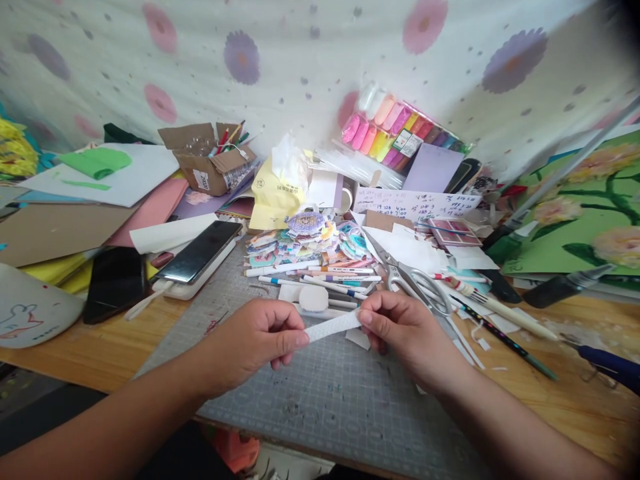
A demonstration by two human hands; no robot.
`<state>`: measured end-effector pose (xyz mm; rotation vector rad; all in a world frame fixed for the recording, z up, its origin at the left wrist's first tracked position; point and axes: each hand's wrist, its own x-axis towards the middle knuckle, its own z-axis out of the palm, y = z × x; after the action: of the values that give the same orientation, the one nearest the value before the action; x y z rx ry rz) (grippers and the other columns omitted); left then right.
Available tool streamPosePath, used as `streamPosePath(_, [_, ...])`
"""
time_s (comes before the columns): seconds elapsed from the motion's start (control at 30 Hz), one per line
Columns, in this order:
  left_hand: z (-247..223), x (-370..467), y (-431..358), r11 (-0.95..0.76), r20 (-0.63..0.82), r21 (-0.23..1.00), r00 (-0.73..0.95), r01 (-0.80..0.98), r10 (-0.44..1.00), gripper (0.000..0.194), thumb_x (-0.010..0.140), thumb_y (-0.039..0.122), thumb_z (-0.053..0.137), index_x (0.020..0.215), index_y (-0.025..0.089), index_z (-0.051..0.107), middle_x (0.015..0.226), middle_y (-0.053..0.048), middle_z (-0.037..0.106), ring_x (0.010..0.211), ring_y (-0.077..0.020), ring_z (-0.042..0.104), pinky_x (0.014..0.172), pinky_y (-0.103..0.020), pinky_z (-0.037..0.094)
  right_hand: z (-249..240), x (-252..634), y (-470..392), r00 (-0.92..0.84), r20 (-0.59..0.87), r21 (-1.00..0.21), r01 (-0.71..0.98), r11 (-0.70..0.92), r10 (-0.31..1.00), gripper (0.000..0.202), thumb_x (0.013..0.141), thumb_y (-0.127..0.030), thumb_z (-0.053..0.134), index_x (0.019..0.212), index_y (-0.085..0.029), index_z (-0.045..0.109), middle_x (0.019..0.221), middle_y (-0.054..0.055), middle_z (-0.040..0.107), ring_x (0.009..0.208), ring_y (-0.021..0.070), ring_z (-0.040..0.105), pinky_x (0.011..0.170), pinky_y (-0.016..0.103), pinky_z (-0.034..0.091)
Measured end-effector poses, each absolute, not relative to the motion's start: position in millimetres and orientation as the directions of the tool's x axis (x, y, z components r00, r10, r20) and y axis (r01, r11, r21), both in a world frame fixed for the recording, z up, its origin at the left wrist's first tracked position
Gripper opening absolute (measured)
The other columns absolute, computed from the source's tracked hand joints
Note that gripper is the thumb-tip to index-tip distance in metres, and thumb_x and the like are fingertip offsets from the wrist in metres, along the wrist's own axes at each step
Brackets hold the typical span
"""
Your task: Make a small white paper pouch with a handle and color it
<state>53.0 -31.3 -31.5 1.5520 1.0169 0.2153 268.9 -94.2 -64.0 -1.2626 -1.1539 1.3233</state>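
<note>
A narrow white strip [333, 327] is stretched between my two hands above the grey cutting mat [300, 393]. My left hand [265, 333] pinches its left end between thumb and forefinger. The right end is pinched by my right hand [395, 323], the other fingers curled beneath. Just behind the strip lies a small white rounded piece [313, 299]. Several markers [340, 278] lie beyond it, in front of a pile of colourful paper cutouts [310, 243]. Scissors [407, 277] rest open-bladed behind my right hand.
Two phones [203, 253] [116, 283] and a white cup [35, 307] stand left. A cardboard box [205, 160] with pencils and a pack of coloured clay [395, 133] are at the back. Brushes [505, 317], a blue-handled tool [607, 363] and a floral painting [590, 207] lie right.
</note>
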Motion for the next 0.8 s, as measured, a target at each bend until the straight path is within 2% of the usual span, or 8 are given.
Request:
streamPosePath(0.2, [-30,48,-27,-0.011,-0.383,0.827,0.578,0.562,0.721,0.017,0.076,0.031,0.058,0.064,0.018,0.057,0.051,0.007,0.053,0.050,-0.0101,0.048,0.050,-0.021,0.036,-63,271,-94,-0.012,-0.097,-0.992,0.088,-0.095,0.995,0.023,0.082,-0.036,0.058,0.070,-0.018,0.053,0.054,-0.006,0.048,0.049,0.0083,0.043,0.050,0.021,0.033])
streamPosePath(0.37, [-22,48,-26,-0.104,-0.378,0.765,0.574,0.636,0.727,0.018,0.076,0.031,0.057,0.064,0.019,0.057,0.053,0.006,0.055,0.052,-0.0119,0.050,0.050,-0.022,0.037,-65,273,-94,0.026,-0.077,-0.991,0.110,-0.079,0.997,0.025,0.081,-0.038,0.059,0.068,-0.019,0.052,0.052,-0.006,0.049,0.048,0.0090,0.043,0.049,0.022,0.035])
streamPosePath(0.63, [-13,52,-26,-0.182,-0.362,0.704,0.567,0.687,0.740,0.018,0.076,0.029,0.056,0.060,0.019,0.056,0.053,0.006,0.057,0.054,-0.0123,0.052,0.054,-0.023,0.038,-76,278,-93,0.091,-0.104,-0.995,-0.020,-0.102,0.990,0.024,0.082,-0.040,0.060,0.072,-0.020,0.054,0.054,-0.005,0.051,0.044,0.0087,0.044,0.042,0.022,0.037])
streamPosePath(0.8, [-22,51,-25,-0.147,-0.351,0.740,0.563,0.656,0.748,0.019,0.077,0.031,0.056,0.062,0.019,0.055,0.054,0.006,0.055,0.054,-0.0122,0.050,0.054,-0.023,0.036,-79,277,-90,0.097,-0.124,-0.991,-0.055,-0.119,0.988,0.025,0.081,-0.041,0.061,0.071,-0.020,0.053,0.054,-0.006,0.051,0.042,0.0079,0.042,0.039,0.020,0.036])
